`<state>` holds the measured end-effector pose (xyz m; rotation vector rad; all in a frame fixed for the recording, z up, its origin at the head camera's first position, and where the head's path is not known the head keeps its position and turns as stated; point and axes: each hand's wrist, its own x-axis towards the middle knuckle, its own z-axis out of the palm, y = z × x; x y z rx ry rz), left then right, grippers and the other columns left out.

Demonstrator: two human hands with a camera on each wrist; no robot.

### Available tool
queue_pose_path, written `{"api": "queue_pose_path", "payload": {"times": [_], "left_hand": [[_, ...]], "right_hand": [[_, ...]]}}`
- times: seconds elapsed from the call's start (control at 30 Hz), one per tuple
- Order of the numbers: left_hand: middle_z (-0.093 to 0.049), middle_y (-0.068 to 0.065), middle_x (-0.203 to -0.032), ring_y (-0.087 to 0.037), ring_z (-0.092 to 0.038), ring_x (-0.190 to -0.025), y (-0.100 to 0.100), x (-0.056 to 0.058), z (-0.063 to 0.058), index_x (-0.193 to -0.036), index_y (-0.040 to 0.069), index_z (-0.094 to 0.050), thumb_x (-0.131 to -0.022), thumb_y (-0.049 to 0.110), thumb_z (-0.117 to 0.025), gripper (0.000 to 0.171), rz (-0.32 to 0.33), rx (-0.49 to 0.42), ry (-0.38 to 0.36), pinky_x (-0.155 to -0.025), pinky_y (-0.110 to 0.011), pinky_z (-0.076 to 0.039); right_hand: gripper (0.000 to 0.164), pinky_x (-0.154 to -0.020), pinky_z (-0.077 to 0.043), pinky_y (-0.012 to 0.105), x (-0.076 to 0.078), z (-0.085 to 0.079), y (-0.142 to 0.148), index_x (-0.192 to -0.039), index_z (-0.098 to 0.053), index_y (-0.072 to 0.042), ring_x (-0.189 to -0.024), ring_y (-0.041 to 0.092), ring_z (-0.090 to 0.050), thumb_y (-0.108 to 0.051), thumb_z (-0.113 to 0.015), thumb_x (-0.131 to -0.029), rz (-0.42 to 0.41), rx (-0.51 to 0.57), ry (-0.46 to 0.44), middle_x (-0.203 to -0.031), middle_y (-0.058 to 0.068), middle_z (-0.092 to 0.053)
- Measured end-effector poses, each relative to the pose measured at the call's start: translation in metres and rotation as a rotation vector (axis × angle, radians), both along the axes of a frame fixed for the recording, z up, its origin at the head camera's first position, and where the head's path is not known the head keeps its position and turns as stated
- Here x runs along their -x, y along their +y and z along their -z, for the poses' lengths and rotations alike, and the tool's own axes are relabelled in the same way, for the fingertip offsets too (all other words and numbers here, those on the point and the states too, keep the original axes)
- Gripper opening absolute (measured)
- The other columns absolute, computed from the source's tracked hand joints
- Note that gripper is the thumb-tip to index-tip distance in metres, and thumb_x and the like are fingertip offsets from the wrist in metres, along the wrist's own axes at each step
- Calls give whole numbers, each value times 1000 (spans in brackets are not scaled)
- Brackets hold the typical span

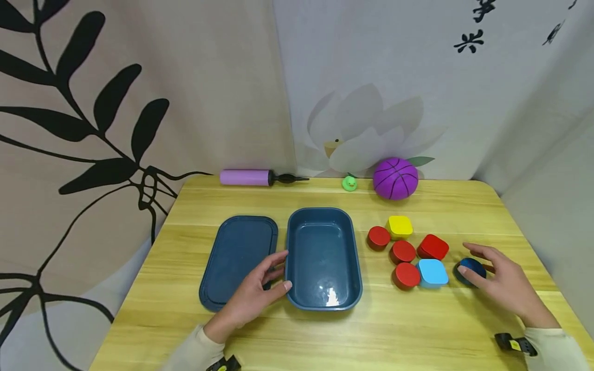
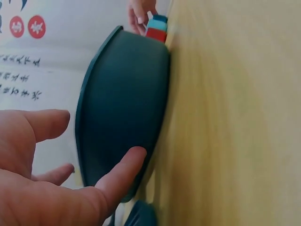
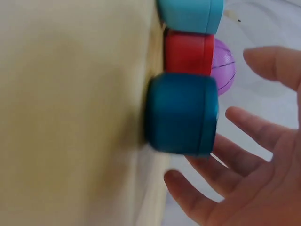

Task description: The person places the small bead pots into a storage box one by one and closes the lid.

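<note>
My left hand [image 1: 250, 296] is at the left side of a dark blue rectangular box [image 1: 293, 242], thumb and fingertips close to its rim; in the left wrist view the fingers are spread by the box's outer wall [image 2: 124, 94]. Whether they touch it I cannot tell. On the right, my right hand [image 1: 503, 281] reaches around a small dark blue round container [image 1: 472, 269], thumb on the near side and fingers beyond. The right wrist view shows spread, loosely bent fingers beside this container [image 3: 181, 115], without a grip on it.
A flat dark blue lid [image 1: 241, 252] lies left of the box. Several red containers [image 1: 402, 252], a yellow one [image 1: 399, 226] and a light blue one [image 1: 432, 273] cluster to its right. A purple pump [image 1: 246, 177], green duck [image 1: 349, 183] and purple ball [image 1: 395, 178] line the back.
</note>
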<state>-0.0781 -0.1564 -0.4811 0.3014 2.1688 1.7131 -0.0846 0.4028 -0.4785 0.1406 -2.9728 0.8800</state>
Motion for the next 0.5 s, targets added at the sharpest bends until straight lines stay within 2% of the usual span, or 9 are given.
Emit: {"api": "queue_pose_path", "payload": {"times": [0.07, 0.1, 0.13, 0.27, 0.37, 0.4, 0.47, 0.5], "left_hand": [[-37, -13, -169, -37, -50, -148, 2, -1, 3, -166, 22, -34, -103, 28, -72, 73, 11, -24, -25, -109, -42, -52], [-35, -13, -170, -38, -49, -149, 2, -2, 4, -166, 22, -33, -103, 28, -72, 74, 15, -40, -43, -107, -40, -54], [-33, -13, -171, -39, -49, -149, 3, -2, 4, -167, 21, -32, -104, 27, -71, 74, 18, -60, -59, -104, -39, -56], [-26, -15, -174, -42, -47, -149, 4, -3, 5, -168, 21, -30, -104, 24, -70, 75, 18, -129, -121, -98, -43, -60], [-25, -15, -174, -42, -47, -148, 4, -3, 5, -168, 21, -29, -104, 23, -70, 76, 14, -141, -147, -98, -48, -60], [-25, -15, -174, -42, -47, -148, 4, -3, 4, -168, 21, -29, -104, 23, -70, 76, 14, -140, -151, -98, -48, -60], [-25, -15, -174, -42, -47, -148, 5, -3, 4, -168, 21, -28, -104, 22, -70, 76, 12, -138, -158, -98, -49, -60], [-25, -15, -174, -42, -47, -148, 6, -3, 3, -168, 21, -28, -104, 21, -70, 76, 11, -138, -162, -98, -49, -60]], "right_hand": [[68, -78, -50, 9, -4, 3, 5, -153, -51, -1, -123, 46, -54, -34, -77, -99, -8, 5, -40, -148, 30, -55], [69, -77, -51, 8, -5, 5, 6, -153, -51, -1, -123, 48, -54, -34, -77, -99, -15, 16, -59, -148, 31, -54], [70, -75, -46, 3, -7, 6, 8, -153, -50, -1, -122, 49, -54, -33, -78, -98, -22, 25, -72, -148, 31, -53], [72, -75, -52, 7, -12, 10, 10, -153, -50, -1, -122, 55, -58, -31, -81, -96, -42, 45, -117, -148, 33, -51], [70, -73, -55, 11, -15, 11, 11, -152, -52, -2, -119, 54, -63, -27, -83, -95, -50, 46, -115, -146, 35, -52], [69, -73, -56, 12, -16, 11, 11, -152, -52, -2, -117, 50, -66, -25, -83, -95, -52, 45, -109, -146, 35, -52], [66, -72, -57, 13, -17, 11, 13, -151, -54, -2, -112, 24, -72, -22, -82, -95, -52, 47, -89, -145, 34, -54], [64, -72, -57, 13, -17, 11, 13, -150, -55, -2, -110, 10, -71, -20, -82, -94, -52, 49, -78, -144, 34, -55]]}}
